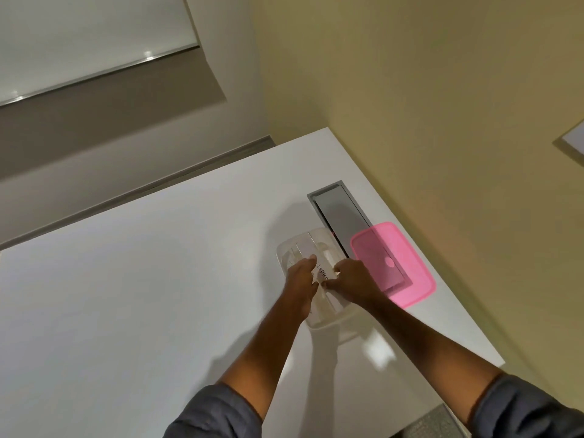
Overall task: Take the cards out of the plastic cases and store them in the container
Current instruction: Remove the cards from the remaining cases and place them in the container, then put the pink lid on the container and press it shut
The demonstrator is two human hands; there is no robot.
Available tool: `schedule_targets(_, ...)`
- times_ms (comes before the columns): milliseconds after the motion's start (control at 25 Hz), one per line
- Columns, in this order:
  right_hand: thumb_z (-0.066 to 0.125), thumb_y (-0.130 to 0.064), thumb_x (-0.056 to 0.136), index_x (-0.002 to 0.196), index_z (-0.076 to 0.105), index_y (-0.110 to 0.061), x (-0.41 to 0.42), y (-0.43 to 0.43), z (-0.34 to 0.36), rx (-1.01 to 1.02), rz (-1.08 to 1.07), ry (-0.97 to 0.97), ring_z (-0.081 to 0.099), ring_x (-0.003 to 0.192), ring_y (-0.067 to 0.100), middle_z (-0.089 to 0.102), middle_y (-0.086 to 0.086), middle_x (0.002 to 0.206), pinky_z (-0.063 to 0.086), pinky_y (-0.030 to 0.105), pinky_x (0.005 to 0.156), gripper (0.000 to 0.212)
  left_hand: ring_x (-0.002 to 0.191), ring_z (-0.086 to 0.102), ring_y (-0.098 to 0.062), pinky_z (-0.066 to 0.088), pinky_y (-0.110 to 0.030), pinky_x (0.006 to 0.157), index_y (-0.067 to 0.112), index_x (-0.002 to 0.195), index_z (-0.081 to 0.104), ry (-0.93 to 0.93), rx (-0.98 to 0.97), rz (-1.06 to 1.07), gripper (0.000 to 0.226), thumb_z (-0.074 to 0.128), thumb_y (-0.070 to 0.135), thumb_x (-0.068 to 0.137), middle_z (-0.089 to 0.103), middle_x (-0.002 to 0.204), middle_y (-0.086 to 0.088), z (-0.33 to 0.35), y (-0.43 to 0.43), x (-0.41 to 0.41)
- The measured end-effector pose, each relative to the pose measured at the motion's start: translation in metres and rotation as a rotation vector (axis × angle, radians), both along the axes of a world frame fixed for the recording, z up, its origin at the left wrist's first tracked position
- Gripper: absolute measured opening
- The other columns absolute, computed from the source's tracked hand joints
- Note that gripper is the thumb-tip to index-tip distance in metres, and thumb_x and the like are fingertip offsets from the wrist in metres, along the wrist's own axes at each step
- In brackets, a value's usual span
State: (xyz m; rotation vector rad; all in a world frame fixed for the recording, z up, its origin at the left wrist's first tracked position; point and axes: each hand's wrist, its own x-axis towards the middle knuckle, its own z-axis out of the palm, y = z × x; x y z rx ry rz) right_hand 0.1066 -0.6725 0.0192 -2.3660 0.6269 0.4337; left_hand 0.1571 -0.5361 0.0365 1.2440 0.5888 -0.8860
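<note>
Grip status: left hand [301,281] and right hand [352,279] together pinch a lettered card [322,270] over the clear container [286,248] on the white bench [142,279]. Pale cards or cases already lie inside; which, cannot be told. Pink lid [407,270] lies off at the right, so storing appears underway, not finished.

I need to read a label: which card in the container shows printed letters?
The card held between the left hand and right hand over the clear container; the other cards show no lettering.
</note>
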Motion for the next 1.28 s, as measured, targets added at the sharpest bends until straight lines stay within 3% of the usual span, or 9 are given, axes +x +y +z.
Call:
schedule_targets(120, 0.078, -0.036, 0.094, 0.099, 0.073, -0.002, -0.001, 0.011, -0.009, -0.073, 0.005, -0.006, 0.07, 0.077, 0.023, 0.071, 0.006, 0.085, 0.05, 0.03, 0.064, 0.034, 0.101, 0.064, -0.014, 0.053, -0.037, 0.1, 0.022, 0.101, 0.065, 0.027, 0.09, -0.084, 0.01, 0.058, 0.022, 0.108, 0.069, 0.115, -0.004, -0.008, -0.008, -0.003)
schedule_targets(240, 0.072, -0.03, 0.1, 0.103, 0.072, -0.001, -0.002, 0.018, -0.018, -0.126, -0.01, -0.011, 0.075, 0.085, 0.028, 0.077, 0.014, 0.093, 0.051, 0.032, 0.068, 0.029, 0.106, 0.06, -0.018, 0.05, -0.035, 0.101, 0.013, 0.122, 0.066, 0.022, 0.156, -0.187, 0.02, 0.062, 0.026, 0.107, 0.063, 0.111, 0.002, -0.016, -0.01, -0.003)
schedule_targets(360, 0.072, -0.027, 0.101, 0.103, 0.074, -0.001, -0.007, 0.021, -0.025, -0.13, -0.008, -0.006, 0.077, 0.086, 0.028, 0.079, 0.015, 0.095, 0.055, 0.031, 0.07, 0.027, 0.128, 0.063, -0.029, 0.053, -0.04, 0.111, 0.009, 0.145, 0.057, 0.03, 0.154, -0.217, 0.044, 0.064, 0.029, 0.106, 0.069, 0.13, -0.009, -0.02, -0.01, -0.004)
schedule_targets(480, 0.067, -0.023, 0.104, 0.101, 0.073, -0.001, -0.011, 0.023, -0.031, -0.143, -0.014, 0.007, 0.077, 0.086, 0.027, 0.079, 0.016, 0.095, 0.051, 0.029, 0.068, 0.023, 0.136, 0.062, -0.034, 0.057, -0.039, 0.106, 0.007, 0.146, 0.058, 0.053, 0.137, -0.232, 0.05, 0.068, 0.033, 0.104, 0.064, 0.141, -0.02, -0.026, -0.011, -0.006)
schedule_targets(720, 0.058, -0.015, 0.107, 0.106, 0.075, -0.002, -0.011, 0.027, -0.033, -0.173, -0.021, 0.008, 0.078, 0.092, 0.026, 0.081, 0.014, 0.101, 0.058, 0.03, 0.076, 0.021, 0.1, 0.066, -0.015, 0.059, -0.036, 0.099, 0.014, 0.119, 0.066, 0.044, 0.179, -0.298, 0.029, 0.069, 0.038, 0.102, 0.068, 0.111, -0.001, -0.031, -0.016, -0.004)
schedule_targets(960, 0.059, -0.018, 0.108, 0.112, 0.077, -0.006, -0.014, 0.03, -0.033, -0.206, -0.031, -0.026, 0.08, 0.095, 0.024, 0.082, 0.012, 0.105, 0.059, 0.028, 0.082, 0.022, 0.116, 0.06, -0.019, 0.054, -0.043, 0.111, 0.016, 0.134, 0.063, 0.024, 0.156, -0.303, 0.034, 0.065, 0.036, 0.106, 0.065, 0.114, 0.006, -0.029, -0.019, -0.005)
schedule_targets(1080, 0.059, -0.022, 0.109, 0.119, 0.075, -0.007, -0.017, 0.027, -0.028, -0.202, -0.012, -0.089, 0.08, 0.099, 0.023, 0.082, 0.012, 0.11, 0.062, 0.028, 0.087, 0.024, 0.108, 0.061, -0.017, 0.054, -0.041, 0.104, 0.021, 0.112, 0.068, -0.023, 0.18, -0.286, 0.014, 0.059, 0.032, 0.109, 0.066, 0.106, 0.01, -0.028, -0.022, -0.008)
schedule_targets(1160, 0.063, -0.023, 0.107, 0.119, 0.075, -0.007, -0.02, 0.023, -0.021, -0.186, -0.044, -0.184, 0.08, 0.098, 0.023, 0.082, 0.011, 0.109, 0.063, 0.029, 0.086, 0.024, 0.102, 0.067, -0.018, 0.057, -0.04, 0.097, 0.022, 0.096, 0.071, -0.126, 0.244, -0.214, 0.02, 0.056, 0.023, 0.108, 0.072, 0.104, 0.005, -0.027, -0.026, -0.014)
schedule_targets(1280, 0.066, -0.018, 0.105, 0.11, 0.079, -0.008, -0.025, 0.009, -0.009, -0.148, -0.218, -0.406, 0.076, 0.083, 0.014, 0.082, 0.008, 0.098, 0.06, 0.021, 0.077, 0.017, 0.095, 0.078, -0.023, 0.067, -0.04, 0.089, 0.016, 0.101, 0.076, -0.273, 0.313, -0.08, 0.021, 0.056, 0.014, 0.105, 0.08, 0.1, -0.005, -0.02, -0.037, -0.028)
